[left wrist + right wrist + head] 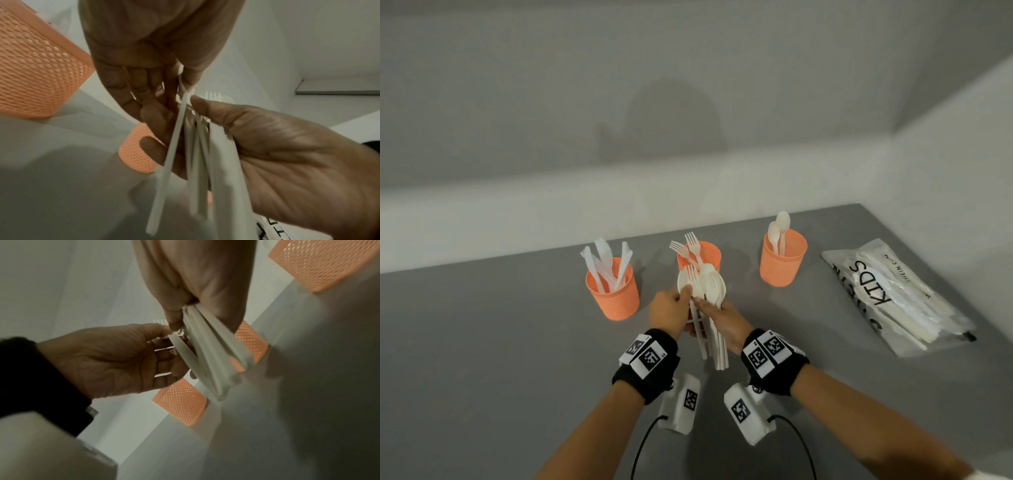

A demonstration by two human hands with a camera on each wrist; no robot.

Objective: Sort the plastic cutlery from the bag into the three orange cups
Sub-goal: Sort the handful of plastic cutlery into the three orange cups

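Three orange mesh cups stand in a row: the left cup (pixel 613 295) holds knives, the middle cup (pixel 700 256) forks, the right cup (pixel 783 257) spoons. In front of the middle cup my right hand (pixel 707 305) grips a bundle of white cutlery (pixel 703 284), its spoon and fork heads pointing up. My left hand (pixel 684 294) pinches one piece at the bundle's left edge. In the left wrist view, one handle (pixel 174 146) stands apart from the rest between my left hand's (pixel 164 97) fingers. The right wrist view shows my right hand (pixel 185 309) clamping the handles (pixel 207 356).
The clear bag (pixel 893 298), printed KIDS, lies flat at the right of the grey table (pixel 482 342) with more white cutlery inside. White walls close the table off at the back and right. Cables run from both wrist cameras toward me.
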